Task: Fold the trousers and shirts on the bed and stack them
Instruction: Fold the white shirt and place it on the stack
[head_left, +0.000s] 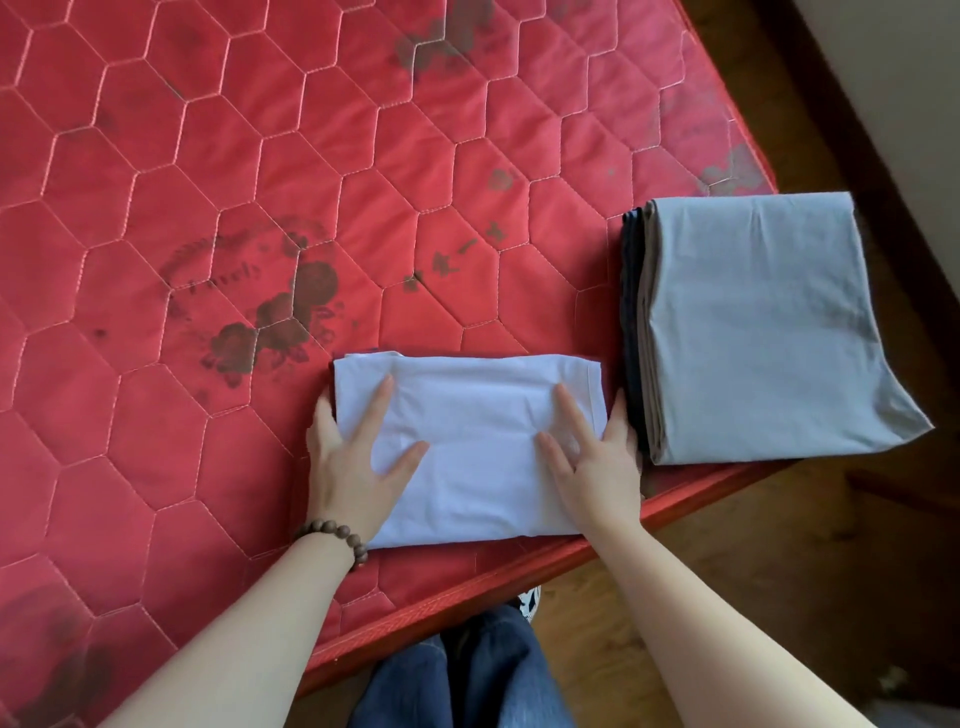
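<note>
A folded white shirt (478, 415) lies near the front edge of the red mattress (208, 208), with a dark red garment showing just under its far edge. My left hand (353, 457) rests flat on the shirt's left side, fingers straight, the outer ones wrapping its left edge. My right hand (597, 457) lies flat on its right side, fingers spread. To the right stands a stack of folded garments (753, 322), grey on top with tan and dark layers below.
The mattress ends in a red piped edge (519, 577) right in front of me. A wooden floor (779, 545) lies beyond it on the right. My jeans-clad legs (467, 675) stand by the bed. A bead bracelet circles my left wrist.
</note>
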